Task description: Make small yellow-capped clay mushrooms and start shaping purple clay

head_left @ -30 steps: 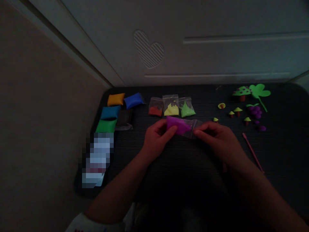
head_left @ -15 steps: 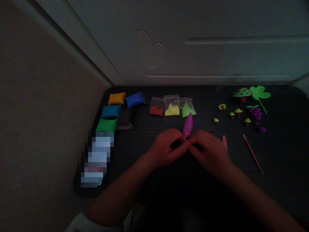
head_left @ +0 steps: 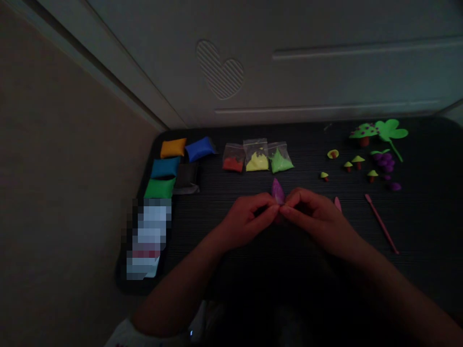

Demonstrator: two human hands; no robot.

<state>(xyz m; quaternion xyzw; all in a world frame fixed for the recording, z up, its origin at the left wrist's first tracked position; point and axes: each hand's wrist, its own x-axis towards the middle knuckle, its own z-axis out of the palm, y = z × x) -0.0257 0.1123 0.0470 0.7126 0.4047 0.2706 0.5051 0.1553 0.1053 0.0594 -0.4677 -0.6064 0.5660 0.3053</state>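
Between my two hands, over the middle of the dark table, is a small purple clay bag (head_left: 277, 192). My left hand (head_left: 249, 216) pinches its near edge between thumb and fingers. Right beside it, my right hand (head_left: 313, 214) pinches the same edge, with the thumb tips almost touching. The bag's far end points away from me; its near part is hidden by my fingers. Just beyond it lie clear zip bags of red clay (head_left: 233, 163), yellow clay (head_left: 257, 161) and light green clay (head_left: 280, 161).
At the left are packs of orange (head_left: 173, 148), blue (head_left: 200, 149), teal (head_left: 165, 167), green (head_left: 160, 188) and black clay (head_left: 187, 176), above a blurred phone-like object (head_left: 148, 241). Clay mushrooms (head_left: 358, 160), a clover (head_left: 391, 131) and grapes (head_left: 385, 161) stand right, near a pink tool (head_left: 382, 224).
The purple bag has tipped or drawn back toward me, and less of it shows above my fingers. Both hands keep pinching its edge. The view has shifted slightly.
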